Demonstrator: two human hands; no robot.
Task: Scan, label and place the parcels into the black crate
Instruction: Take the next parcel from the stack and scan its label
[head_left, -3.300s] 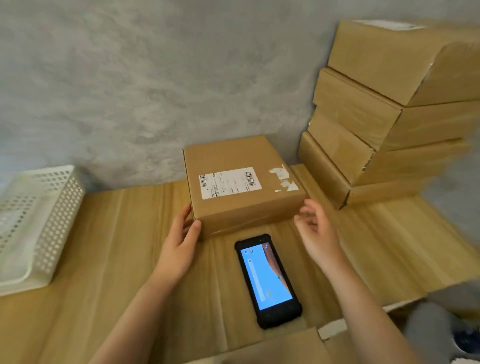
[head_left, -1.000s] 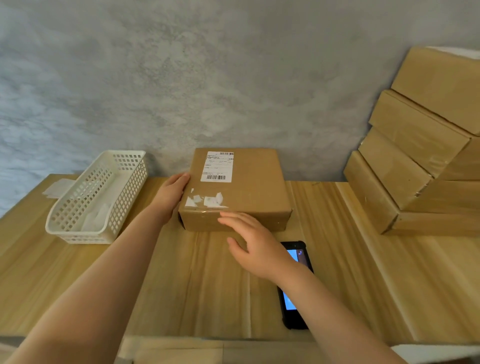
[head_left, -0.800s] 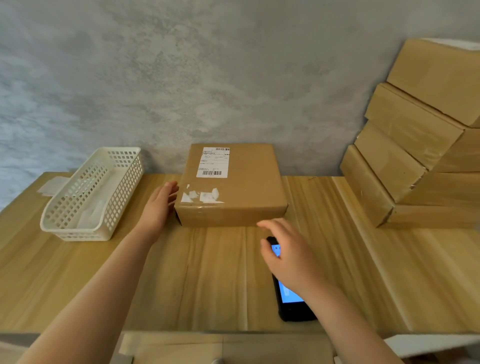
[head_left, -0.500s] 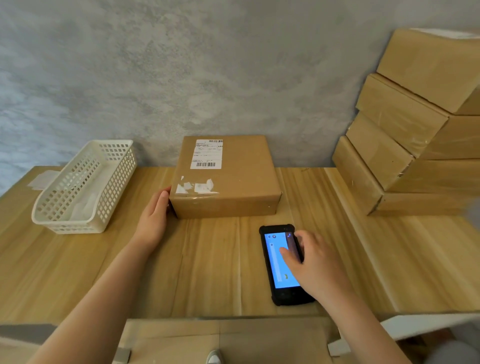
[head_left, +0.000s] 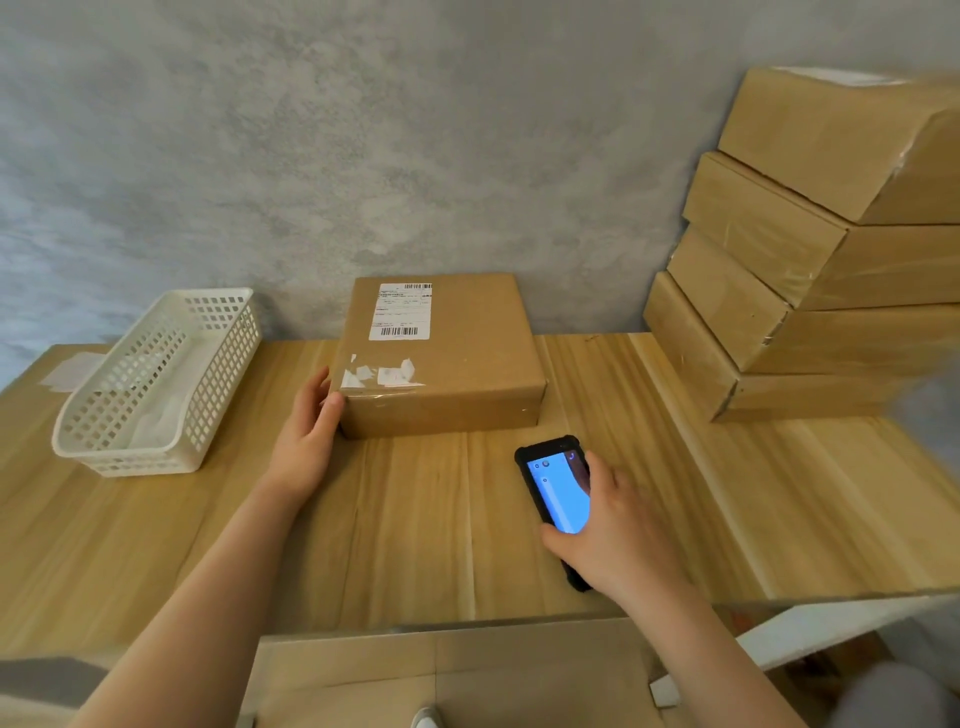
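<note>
A brown parcel (head_left: 441, 358) is seen lying flat on the wooden table (head_left: 415, 519), just above the middle of the frame, with its far edge against the grey wall (head_left: 363, 130). A white label (head_left: 401, 312) with barcodes is stuck on the far left part of its top, and scraps of torn white paper under clear tape (head_left: 379, 373) are seen near its front left corner.

The left hand (head_left: 307, 441) is laid against the parcel's front left corner, fingers nearly straight and close together, the thumb touching the front face; nothing is gripped.

Right of centre and lower, a black scanner (head_left: 558, 501) with a lit blue screen lies on the table, apart from the parcel. It is clasped by the right hand (head_left: 618, 540) from the right side: the thumb is set on its left edge near the lower part of the screen, and the fingers are curled round its right edge. Its lower end is hidden by the hand.

At the left of the frame a white basket (head_left: 156, 384) with perforated walls stands on the table, well apart from the parcel; white sheets are seen inside it. At the right edge, four brown boxes (head_left: 805, 249) are stacked against the wall, each set slightly off from the one beneath. Along the bottom of the frame, cardboard (head_left: 441, 675) is seen below the table's front edge.
</note>
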